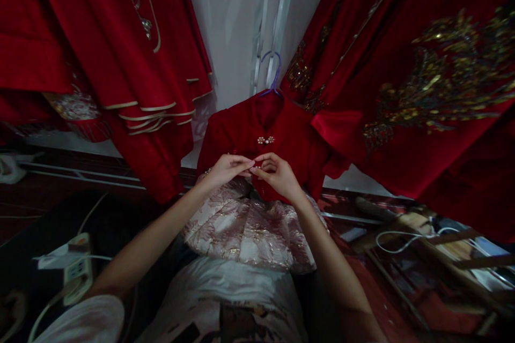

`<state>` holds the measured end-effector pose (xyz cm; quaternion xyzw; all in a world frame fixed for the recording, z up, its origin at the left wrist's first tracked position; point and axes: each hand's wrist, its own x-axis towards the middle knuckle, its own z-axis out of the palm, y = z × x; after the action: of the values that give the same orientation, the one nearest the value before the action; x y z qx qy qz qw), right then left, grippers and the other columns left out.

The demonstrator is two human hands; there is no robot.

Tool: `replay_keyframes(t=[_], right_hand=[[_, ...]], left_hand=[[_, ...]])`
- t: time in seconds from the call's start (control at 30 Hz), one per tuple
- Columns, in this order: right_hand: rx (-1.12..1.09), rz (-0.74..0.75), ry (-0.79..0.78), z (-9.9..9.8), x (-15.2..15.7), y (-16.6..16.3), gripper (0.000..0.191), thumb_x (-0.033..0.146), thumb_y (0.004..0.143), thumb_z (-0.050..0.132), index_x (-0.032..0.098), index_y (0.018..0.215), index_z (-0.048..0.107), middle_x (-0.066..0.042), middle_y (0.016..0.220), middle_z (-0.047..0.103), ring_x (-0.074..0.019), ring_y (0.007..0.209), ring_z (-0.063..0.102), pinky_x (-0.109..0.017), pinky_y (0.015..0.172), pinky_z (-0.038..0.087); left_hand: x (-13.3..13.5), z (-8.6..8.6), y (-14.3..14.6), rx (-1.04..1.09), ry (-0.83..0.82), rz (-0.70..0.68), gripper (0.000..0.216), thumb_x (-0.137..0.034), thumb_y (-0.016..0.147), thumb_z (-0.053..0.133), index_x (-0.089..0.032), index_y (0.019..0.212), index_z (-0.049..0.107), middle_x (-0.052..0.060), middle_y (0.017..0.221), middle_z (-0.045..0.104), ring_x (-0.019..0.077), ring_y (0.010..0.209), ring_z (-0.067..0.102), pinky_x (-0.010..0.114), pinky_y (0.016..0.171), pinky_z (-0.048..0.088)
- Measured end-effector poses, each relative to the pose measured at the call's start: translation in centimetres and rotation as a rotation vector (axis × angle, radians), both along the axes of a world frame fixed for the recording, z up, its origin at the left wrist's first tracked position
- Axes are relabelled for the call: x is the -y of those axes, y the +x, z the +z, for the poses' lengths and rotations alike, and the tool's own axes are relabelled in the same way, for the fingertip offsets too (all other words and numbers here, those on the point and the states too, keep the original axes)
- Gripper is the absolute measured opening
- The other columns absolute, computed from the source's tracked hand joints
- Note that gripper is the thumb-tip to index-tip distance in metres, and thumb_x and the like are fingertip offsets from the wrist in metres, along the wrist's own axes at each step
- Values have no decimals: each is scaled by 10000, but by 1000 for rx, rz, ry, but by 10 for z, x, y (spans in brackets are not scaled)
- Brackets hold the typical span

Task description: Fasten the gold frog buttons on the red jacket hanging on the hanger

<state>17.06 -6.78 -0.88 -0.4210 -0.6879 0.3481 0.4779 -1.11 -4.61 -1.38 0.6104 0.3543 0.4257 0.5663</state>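
A small red jacket (237,131) with a stand-up collar hangs in front of me on a purple hanger (275,76). Two flower-shaped beaded ornaments form a clasp (266,140) below its collar. Lower on the jacket's front, my left hand (231,169) and my right hand (277,173) meet fingertip to fingertip. Both are closed in a pinch on a second small beaded clasp, mostly hidden by the fingers. Pinkish-white brocade fabric with a metallic sheen (253,230) spreads below the jacket, over my lap.
Red garments with pale piping (161,80) hang at the left. On the right hangs red clothing with gold sequin embroidery (438,75). A power strip (78,268) with cables lies at lower left. A wooden frame (406,257) and a white cable are at lower right.
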Motion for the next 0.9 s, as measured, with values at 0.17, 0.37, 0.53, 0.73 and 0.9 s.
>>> replay_keyframes(t=[0.17, 0.37, 0.53, 0.73, 0.9], right_hand=[[39, -46, 29, 7, 1, 4, 260, 373, 749, 711, 178, 910, 654, -38, 808, 675, -137, 717, 636, -262, 667, 519], [28, -18, 20, 9, 4, 2, 227, 362, 777, 679, 182, 909, 639, -41, 841, 693, -135, 727, 641, -238, 620, 499], [14, -23, 26, 9, 2, 3, 235, 373, 776, 678, 183, 906, 630, -44, 838, 689, -136, 717, 635, -245, 617, 501], [13, -39, 22, 11, 3, 4, 235, 380, 766, 690, 184, 880, 630, -44, 827, 683, -133, 699, 618, -246, 602, 486], [9, -38, 21, 11, 3, 3, 232, 382, 761, 694, 188, 869, 624, -43, 834, 683, -128, 691, 613, -250, 603, 484]], left_hand=[[-24, -1, -2, -166, 369, 281, 305, -398, 805, 637, -154, 979, 697, 97, 1025, 660, 199, 944, 644, 391, 888, 537], [-47, -20, -4, -559, 801, 465, 755, -307, 743, 709, -247, 1417, 374, 144, 1487, 263, 327, 1398, 263, 529, 1122, 289], [-37, -43, 4, -615, 851, 351, 712, -196, 775, 647, -249, 1418, 346, 148, 1509, 193, 326, 1414, 230, 521, 1113, 310], [-52, -53, 0, -282, 571, 612, 351, -179, 772, 623, -181, 1110, 528, 114, 1143, 527, 181, 952, 609, 328, 759, 553], [-67, -49, -17, -245, 407, 535, 191, -238, 745, 671, -170, 892, 569, 32, 809, 644, 130, 693, 629, 270, 671, 534]])
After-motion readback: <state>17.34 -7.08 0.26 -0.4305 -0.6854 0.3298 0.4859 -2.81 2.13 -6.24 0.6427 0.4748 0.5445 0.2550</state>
